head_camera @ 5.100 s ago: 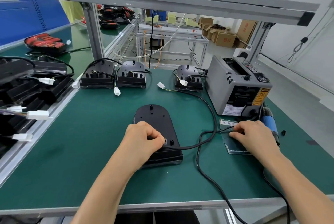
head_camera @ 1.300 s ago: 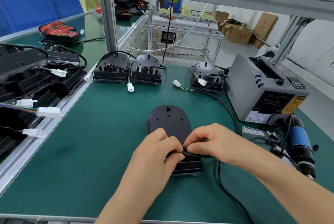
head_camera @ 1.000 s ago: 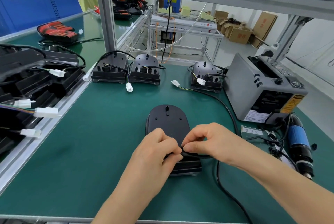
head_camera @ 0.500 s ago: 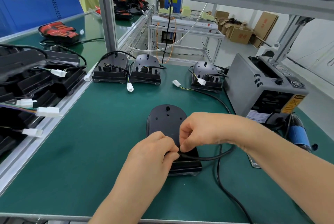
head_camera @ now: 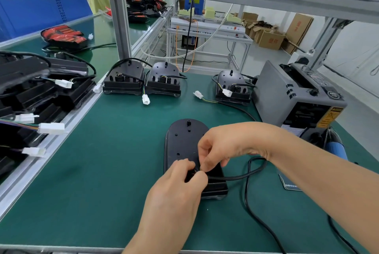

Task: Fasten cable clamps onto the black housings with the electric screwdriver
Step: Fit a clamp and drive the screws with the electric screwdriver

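Left hand point(head_camera: 176, 188), right hand point(head_camera: 227, 147) — grips both pinching cable point(head_camera: 238, 178); over black housing point(head_camera: 181, 141).

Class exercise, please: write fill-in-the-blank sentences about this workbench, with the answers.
The left hand and right hand pinch a black ___ over the nearest housing.
The electric screwdriver, lying unheld on the right, has a ___ body.
Behind, ___ more housings stand on the green mat.
Answers: cable; blue; three.

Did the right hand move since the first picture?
Yes. The right hand went left, away from the grey dispenser, to the black housing, where it pinches the cable beside the left hand.
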